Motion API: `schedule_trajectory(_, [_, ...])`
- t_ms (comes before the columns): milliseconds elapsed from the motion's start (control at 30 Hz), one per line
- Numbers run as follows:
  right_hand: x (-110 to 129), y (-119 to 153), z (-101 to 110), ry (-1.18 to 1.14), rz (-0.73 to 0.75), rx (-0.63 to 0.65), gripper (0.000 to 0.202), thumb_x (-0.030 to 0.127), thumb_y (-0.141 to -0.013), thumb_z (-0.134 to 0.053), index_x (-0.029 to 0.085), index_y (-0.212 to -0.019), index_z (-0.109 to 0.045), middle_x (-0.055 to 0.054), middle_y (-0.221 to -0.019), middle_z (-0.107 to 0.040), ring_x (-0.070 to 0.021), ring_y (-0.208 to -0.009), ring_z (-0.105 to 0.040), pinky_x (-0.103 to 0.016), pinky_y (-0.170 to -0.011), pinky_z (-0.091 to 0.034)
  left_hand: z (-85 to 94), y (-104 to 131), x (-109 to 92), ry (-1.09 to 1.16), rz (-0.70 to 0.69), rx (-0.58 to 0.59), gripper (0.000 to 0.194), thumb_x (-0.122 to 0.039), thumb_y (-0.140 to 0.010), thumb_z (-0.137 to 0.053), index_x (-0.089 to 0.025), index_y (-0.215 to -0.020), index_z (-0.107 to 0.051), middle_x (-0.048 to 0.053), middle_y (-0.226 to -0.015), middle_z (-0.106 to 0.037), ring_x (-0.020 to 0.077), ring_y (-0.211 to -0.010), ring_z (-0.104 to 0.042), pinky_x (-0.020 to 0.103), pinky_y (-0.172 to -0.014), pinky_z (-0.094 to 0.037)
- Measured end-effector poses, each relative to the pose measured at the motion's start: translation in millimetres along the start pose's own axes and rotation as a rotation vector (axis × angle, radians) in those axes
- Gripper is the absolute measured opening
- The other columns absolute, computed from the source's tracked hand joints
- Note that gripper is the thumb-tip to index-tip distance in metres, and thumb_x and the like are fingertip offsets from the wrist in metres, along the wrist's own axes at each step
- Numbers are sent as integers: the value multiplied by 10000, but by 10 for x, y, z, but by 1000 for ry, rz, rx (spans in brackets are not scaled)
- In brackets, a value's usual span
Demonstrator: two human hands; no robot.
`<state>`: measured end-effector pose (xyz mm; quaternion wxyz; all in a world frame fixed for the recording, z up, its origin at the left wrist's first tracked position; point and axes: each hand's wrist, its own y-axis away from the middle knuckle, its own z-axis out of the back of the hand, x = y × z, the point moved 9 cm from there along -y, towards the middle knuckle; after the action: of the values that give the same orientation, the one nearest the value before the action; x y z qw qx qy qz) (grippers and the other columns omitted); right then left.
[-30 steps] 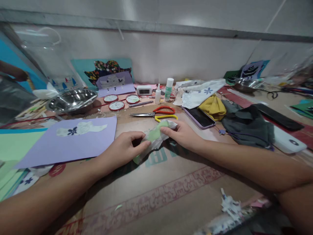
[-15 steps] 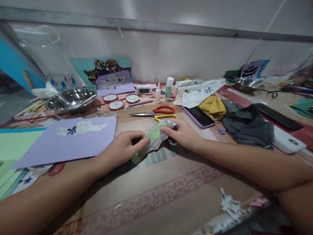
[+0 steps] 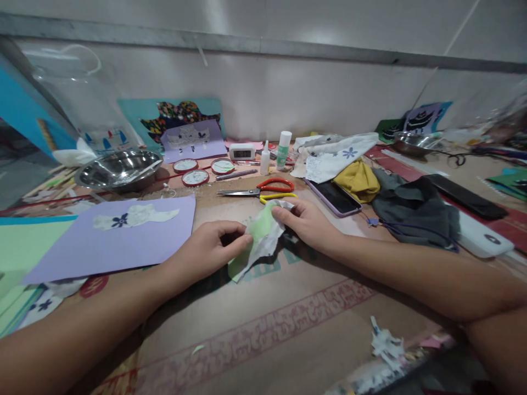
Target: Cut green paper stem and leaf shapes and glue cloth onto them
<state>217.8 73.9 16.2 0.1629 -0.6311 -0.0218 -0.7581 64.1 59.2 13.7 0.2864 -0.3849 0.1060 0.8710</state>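
Between my hands is a green paper piece with white fabric point(image 3: 263, 236) along its edges, held just over the cardboard. My left hand point(image 3: 216, 241) pinches its left side between thumb and fingers. My right hand point(image 3: 307, 222) grips the upper right end, thumb on top, the other fingers mostly hidden behind. Just beyond lie scissors point(image 3: 263, 190) with one red and one yellow handle, blades pointing left. On the left, a purple sheet point(image 3: 164, 241) carries a white fabric cutout point(image 3: 135, 216) with a dark flower.
A metal bowl point(image 3: 119, 169), red-rimmed round tins point(image 3: 195, 177), a small bottle point(image 3: 265, 159) and a glue stick point(image 3: 284, 149) stand along the back. Right of my hands are a phone point(image 3: 335, 196), yellow cloth point(image 3: 357, 182) and dark grey cloth point(image 3: 411, 206). Fabric scraps point(image 3: 387, 345) lie front right.
The green piece has turned and opened more toward me, showing more white fabric at its lower edge. Both hands keep their hold and have shifted only slightly.
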Motion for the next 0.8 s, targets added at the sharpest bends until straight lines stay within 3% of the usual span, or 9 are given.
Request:
schedule_trajectory(333, [-31, -20, 141, -55, -15, -123, 438, 610, -796, -716, 176, -811, -651, -7, -746, -645, -128, -647, -563, -250, -607, -474, 1, -5, 57, 92, 34, -16, 256, -445, -870, -625, -223, -872, -753, 2, -858, -754, 174, -753, -652, 255, -678, -487])
schedule_trajectory(467, [-76, -35, 38, -108, -48, -13, 439, 596, -769, -749, 171, -838, -661, -18, -760, -680, -135, -645, -595, -264, -615, -498, 28, 3, 43, 71, 49, -43, 281, -443, -887, -576, -204, -843, -716, -4, -774, -715, 157, -678, -612, 251, -620, -460])
schedule_trajectory(633, [-92, -21, -53, 4, -57, 71, 301, 434, -757, -785, 158, -843, -702, -38, -833, -730, -168, -737, -653, -302, -703, -526, 27, 1, -12, 47, 13, -30, 262, -411, -900, -548, -192, -828, -672, -12, -738, -672, 153, -676, -586, 249, -618, -437])
schedule_trajectory(800, [-78, 24, -91, 117, -62, 117, 300, 448, -812, -712, 150, -786, -686, -35, -747, -717, -164, -646, -640, -275, -592, -492, 1, 1, -24, 18, -21, 4, 326, -473, -925, -533, -193, -856, -684, -4, -785, -678, 165, -720, -585, 259, -649, -429])
